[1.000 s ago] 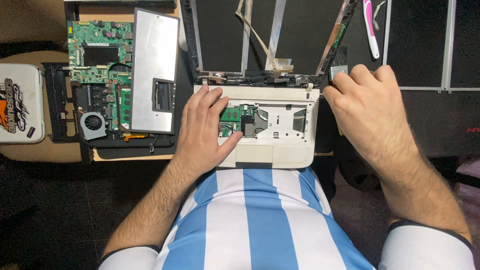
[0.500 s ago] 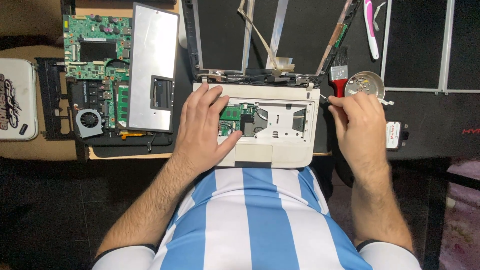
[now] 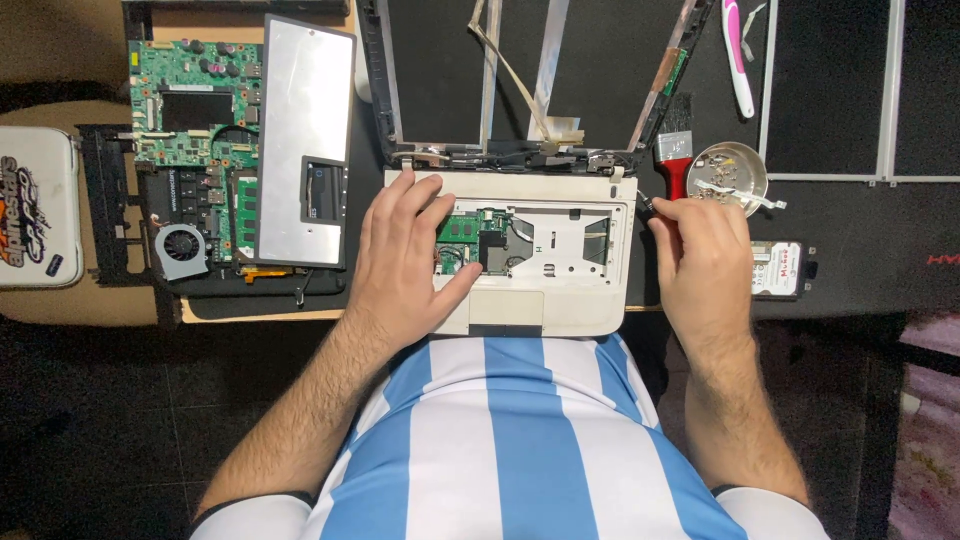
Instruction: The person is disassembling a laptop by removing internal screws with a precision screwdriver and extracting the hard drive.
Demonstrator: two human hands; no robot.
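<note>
Board [image 3: 195, 120] and keyboard [image 3: 305, 140] already lie out at nine o'clock. My left hand [image 3: 405, 255] presses spread fingers on the laptop [image 3: 520, 250], centre desk; my right hand [image 3: 705, 265] pinches a screwdriver [image 3: 650, 205] at three o'clock; casing remains.

a dark, almost black floor [image 3: 120, 420] lies below and to the left of the hands. above them stretches a light brown wooden tabletop [image 3: 60, 50], bare at its far left corner. a black mat [image 3: 850, 230] covers the table beyond the right hand. lighting is even and dim.
</note>
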